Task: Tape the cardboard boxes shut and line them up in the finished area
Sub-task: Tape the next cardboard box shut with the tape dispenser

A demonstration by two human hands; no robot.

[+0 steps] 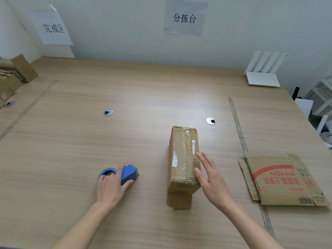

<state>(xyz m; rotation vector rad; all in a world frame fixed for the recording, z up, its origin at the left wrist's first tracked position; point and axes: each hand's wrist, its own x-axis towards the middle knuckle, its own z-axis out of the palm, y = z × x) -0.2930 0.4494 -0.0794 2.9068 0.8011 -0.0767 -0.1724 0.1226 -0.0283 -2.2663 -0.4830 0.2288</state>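
Note:
A narrow brown cardboard box (pixel 182 155) lies lengthwise on the wooden table (pixel 125 90), with clear tape along its top seam and a flap sticking out at its near end. My right hand (pixel 210 175) is beside the box's right near corner, fingers straight and spread, thumb touching the box edge. My left hand (pixel 110 187) grips a blue tape dispenser (pixel 125 174) that rests on the table left of the box.
A flattened printed carton (pixel 282 178) lies at the right, past a tape strip (pixel 239 126) stuck along the table. Several taped boxes (pixel 16 74) stand at the far left under a paper sign. A white router (pixel 263 76) sits at the back right. Two cable grommets (pixel 108 112) dot the tabletop.

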